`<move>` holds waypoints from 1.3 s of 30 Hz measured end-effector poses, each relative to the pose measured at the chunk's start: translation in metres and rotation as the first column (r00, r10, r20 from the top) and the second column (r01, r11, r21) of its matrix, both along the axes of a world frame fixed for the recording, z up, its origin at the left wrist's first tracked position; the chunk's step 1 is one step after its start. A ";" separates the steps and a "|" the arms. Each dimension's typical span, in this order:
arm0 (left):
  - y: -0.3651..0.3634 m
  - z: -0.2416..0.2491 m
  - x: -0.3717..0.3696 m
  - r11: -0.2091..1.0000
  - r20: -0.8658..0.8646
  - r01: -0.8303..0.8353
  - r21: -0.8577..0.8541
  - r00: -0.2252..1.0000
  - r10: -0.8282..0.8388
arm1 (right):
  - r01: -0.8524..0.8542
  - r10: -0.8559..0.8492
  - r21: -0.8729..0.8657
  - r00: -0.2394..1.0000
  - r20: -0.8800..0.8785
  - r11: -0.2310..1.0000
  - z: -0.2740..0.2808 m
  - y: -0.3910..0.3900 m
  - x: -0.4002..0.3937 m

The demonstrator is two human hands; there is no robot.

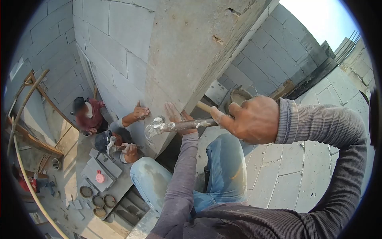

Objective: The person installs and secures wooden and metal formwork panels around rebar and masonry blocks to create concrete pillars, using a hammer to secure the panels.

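In my right hand (pixel 254 119) is a hammer (pixel 179 125), gripped by its handle, its claw head pointing left and spattered with white. My left hand (pixel 178 115) lies with fingers stretched against the lower part of the concrete column (pixel 179 47), partly behind the hammer. A thin wooden piece (pixel 204 106) shows beside my right hand; whether I hold it too is unclear. Just below on the left, a co-worker in a dark cap (pixel 103 141) has one hand on the block wall (pixel 119 59) and holds another hammer (pixel 111 148).
Two more people (pixel 89 115) are farther down at the left. A bench (pixel 113 183) carries blocks, a pink container (pixel 100 176) and several round pots. A bucket (pixel 240 95) stands behind my right hand. Curved poles (pixel 28 175) rise at far left.
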State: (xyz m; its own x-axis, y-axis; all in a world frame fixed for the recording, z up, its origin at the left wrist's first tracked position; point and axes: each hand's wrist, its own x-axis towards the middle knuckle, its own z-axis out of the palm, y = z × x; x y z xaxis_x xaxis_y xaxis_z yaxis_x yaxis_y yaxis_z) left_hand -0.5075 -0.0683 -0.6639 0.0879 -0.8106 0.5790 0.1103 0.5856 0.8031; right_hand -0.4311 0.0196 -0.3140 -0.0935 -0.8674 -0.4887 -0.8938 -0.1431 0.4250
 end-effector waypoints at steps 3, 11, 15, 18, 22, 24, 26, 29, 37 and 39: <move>0.010 -0.015 0.009 0.959 0.003 0.193 0.209 0.980 -0.198 | 0.227 -0.227 -0.023 0.974 0.031 0.974 -0.005 -0.006 -0.015; 0.001 -0.019 0.012 0.983 0.090 0.185 -0.012 0.979 -0.183 | 0.501 -0.439 -0.130 0.835 0.330 0.856 -0.026 0.026 -0.030; 0.008 -0.004 0.029 0.990 0.170 0.140 0.034 0.975 -0.144 | 0.573 -0.151 -0.466 0.724 0.673 0.674 -0.077 0.116 -0.028; -0.010 0.049 0.041 0.934 0.220 0.355 0.044 0.908 -0.355 | 0.632 -0.122 -0.669 0.756 0.643 0.391 -0.161 0.190 -0.031; -0.032 0.041 0.030 0.892 0.420 0.438 -0.115 0.835 -0.356 | 0.815 -0.471 -0.541 0.401 0.786 -0.209 -0.280 0.273 -0.010; -0.025 0.036 0.023 0.871 0.277 0.490 -0.014 0.839 -0.468 | 0.825 -0.520 -0.406 0.164 0.838 -0.394 -0.334 0.301 -0.010; -0.048 0.006 0.020 0.935 0.476 0.328 -0.138 0.850 -0.228 | 0.784 -0.514 -0.270 -0.072 0.855 -0.559 -0.396 0.327 -0.015; -0.032 0.023 0.019 0.959 0.502 0.232 -0.161 0.856 -0.123 | 0.716 -0.526 -0.182 -0.292 0.799 -0.674 -0.493 0.357 -0.026; -0.044 0.054 0.080 0.804 0.513 0.586 -0.101 0.723 -0.463 | 0.551 -0.405 -0.161 -0.354 0.843 -0.819 -0.571 0.293 -0.038; -0.055 0.067 0.099 0.745 0.516 0.666 -0.036 0.651 -0.557 | 0.592 -0.448 -0.235 -0.240 0.861 -0.770 -0.593 0.284 -0.035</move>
State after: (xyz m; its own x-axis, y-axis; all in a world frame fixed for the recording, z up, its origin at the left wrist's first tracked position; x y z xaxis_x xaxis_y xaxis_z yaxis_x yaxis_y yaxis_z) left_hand -0.4084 -0.1230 -0.5969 -0.6939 -0.4403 0.5698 0.1687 0.6699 0.7231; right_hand -0.4656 0.3040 -0.9067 -0.8673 0.4884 -0.0964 0.4567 0.7035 -0.5446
